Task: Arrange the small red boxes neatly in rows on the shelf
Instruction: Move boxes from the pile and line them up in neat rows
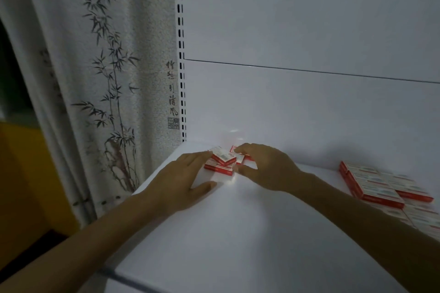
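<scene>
A few small red and white boxes (222,162) lie jumbled near the back left corner of the white shelf (238,233). One box sits tilted on top of another. My left hand (183,179) lies flat on the shelf, its straight fingertips touching the left side of that pile. My right hand (264,166) curves over the pile from the right, with fingers on a box at the back and the thumb near the front box. A second group of red boxes (381,188) lies in rows at the right edge of the view.
The shelf's white back panel (309,107) rises behind the boxes, with a slotted upright (182,93) at its left. A curtain printed with bamboo (107,93) hangs to the left of the shelf. An orange surface (21,173) shows at far left.
</scene>
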Demonstrator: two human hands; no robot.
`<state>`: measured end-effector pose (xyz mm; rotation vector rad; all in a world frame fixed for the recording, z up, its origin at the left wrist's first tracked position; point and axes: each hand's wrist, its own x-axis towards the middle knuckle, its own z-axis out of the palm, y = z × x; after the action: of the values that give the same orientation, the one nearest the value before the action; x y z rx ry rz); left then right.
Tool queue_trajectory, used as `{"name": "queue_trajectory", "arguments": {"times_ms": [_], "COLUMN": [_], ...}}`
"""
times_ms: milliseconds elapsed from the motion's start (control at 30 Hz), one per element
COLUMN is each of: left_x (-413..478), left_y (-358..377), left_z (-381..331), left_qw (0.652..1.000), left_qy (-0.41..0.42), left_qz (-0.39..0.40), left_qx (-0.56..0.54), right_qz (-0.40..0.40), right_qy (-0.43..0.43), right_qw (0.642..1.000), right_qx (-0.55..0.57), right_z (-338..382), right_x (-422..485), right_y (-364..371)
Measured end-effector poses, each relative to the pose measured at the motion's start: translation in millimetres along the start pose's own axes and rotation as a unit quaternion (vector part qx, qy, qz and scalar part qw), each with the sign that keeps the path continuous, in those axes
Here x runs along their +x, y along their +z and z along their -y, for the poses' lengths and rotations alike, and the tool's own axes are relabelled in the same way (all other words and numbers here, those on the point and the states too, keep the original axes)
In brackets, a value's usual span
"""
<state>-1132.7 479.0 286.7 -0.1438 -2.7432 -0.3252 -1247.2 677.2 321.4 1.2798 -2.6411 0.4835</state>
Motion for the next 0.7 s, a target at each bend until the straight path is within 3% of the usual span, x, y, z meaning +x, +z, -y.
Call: {"name": "queue_trajectory", "arguments": {"times_ms": [133,333,533,633,700], "left_x": [-14.4,-23.4,-16.8,-7.7,2.1], "left_y": [-7.9,-11.7,-8.3,-3.8,-1.1], "left_z": [24.1,50.6,60.9,53.1,44.7], "left_qw": [1.000,0.999,0.998,0.986,0.951], "left_qy": [-0.007,0.000,0.027,-0.012,-0.059], "left_qz": [0.009,0.033,0.037,0.028,0.023], "left_qx": [-0.005,-0.024,-0.033,-0.162,-0.303], "right_qz": [0.014,0.038,0.005,-0.049,-0.087], "right_qy": [0.042,0.095,0.106,0.096,0.078], "right_qw": [0.998,0.994,0.994,0.993,0.990], "right_qx": [0.051,0.024,0.017,0.057,0.083], "right_z": [14.1,24.9,31.2,39.1,46.2], "right_x": [29.6,58.6,58.9,43.9,27.7], "right_y": [10.3,30.8,40.3,27.6,14.7]}}
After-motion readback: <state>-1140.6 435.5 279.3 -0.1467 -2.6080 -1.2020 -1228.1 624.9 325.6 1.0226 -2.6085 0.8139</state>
